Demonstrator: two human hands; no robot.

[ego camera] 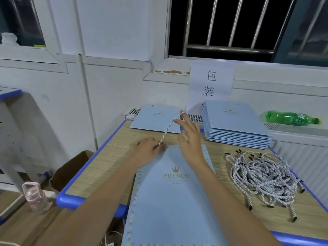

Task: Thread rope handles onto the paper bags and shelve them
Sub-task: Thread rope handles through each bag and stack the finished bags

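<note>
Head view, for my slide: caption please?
Left hand and right hand pull a rope handle through a blue paper bag.

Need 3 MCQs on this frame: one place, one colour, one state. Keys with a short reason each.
1. Where is the loose pile of rope handles? A) right of the flat bag B) on the window sill C) on the floor
2. The lying bottle is: A) red B) green C) clear
3. The rope being threaded is: A) lying slack on the pile B) knotted round the bottle C) stretched between both hands

A: pile sits right of the bag.
B: green plastic.
C: left hand pinches it at the bag's top, right hand lifts the other end.
</note>
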